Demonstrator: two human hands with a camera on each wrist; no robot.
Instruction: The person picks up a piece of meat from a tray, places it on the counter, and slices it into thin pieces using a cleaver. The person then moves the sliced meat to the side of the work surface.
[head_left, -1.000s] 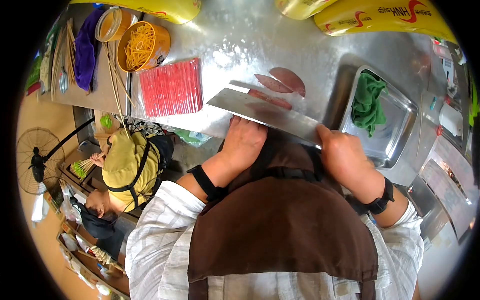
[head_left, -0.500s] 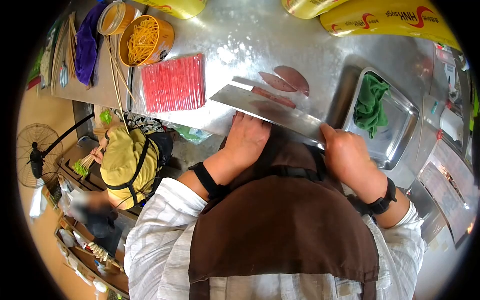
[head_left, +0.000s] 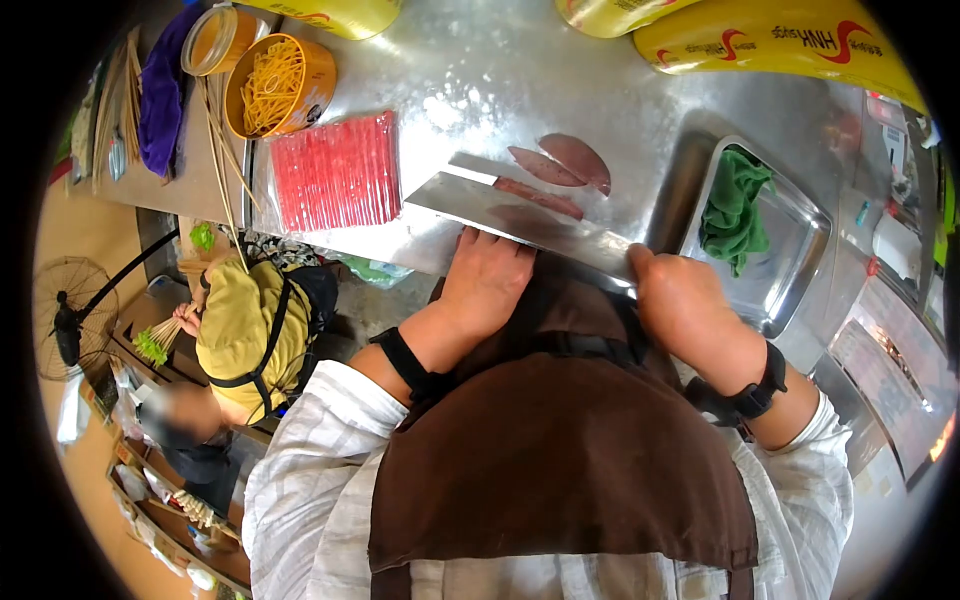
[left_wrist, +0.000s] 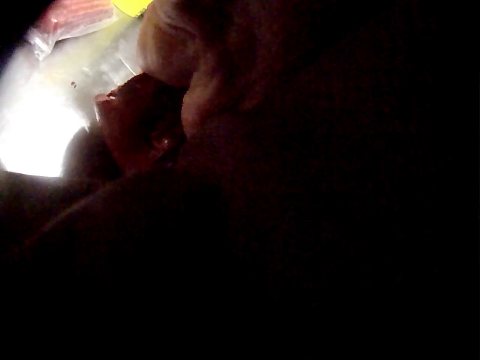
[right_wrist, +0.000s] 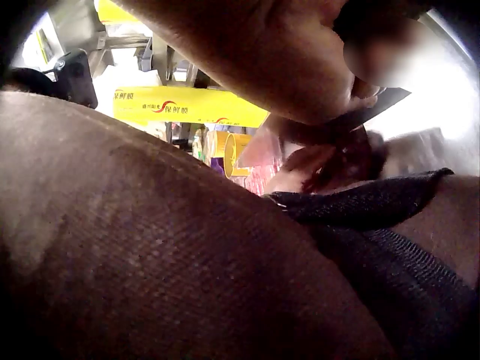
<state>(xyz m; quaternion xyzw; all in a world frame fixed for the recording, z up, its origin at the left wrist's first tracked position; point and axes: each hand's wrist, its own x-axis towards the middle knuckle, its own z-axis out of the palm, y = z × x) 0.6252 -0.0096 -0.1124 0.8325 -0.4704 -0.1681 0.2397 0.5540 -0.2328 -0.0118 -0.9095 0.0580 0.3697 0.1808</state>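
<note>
My right hand [head_left: 690, 300] grips a broad kitchen knife [head_left: 520, 222], its handle hidden in the fist and its blade slanting left over the steel table. Below the blade, my left hand [head_left: 490, 280] has its fingertips hidden by the steel in the head view. In the left wrist view, bent fingers lie against a dark red piece of meat [left_wrist: 135, 120] with a cut-looking edge. A narrow reddish strip [head_left: 540, 197] shows just beyond the blade. Two dark red slices of meat [head_left: 575, 162] lie flat behind it.
Left of the knife lies a clear packet of red sticks [head_left: 335, 170]. Behind it stands a yellow tub [head_left: 318, 85] of rubber bands. A steel tray [head_left: 800, 230] with a green cloth [head_left: 735, 210] is on the right. Another person [head_left: 255, 330] holds skewers at the left.
Both hands and the knife keep nearly the same place over the table. The head view shifts slightly.
</note>
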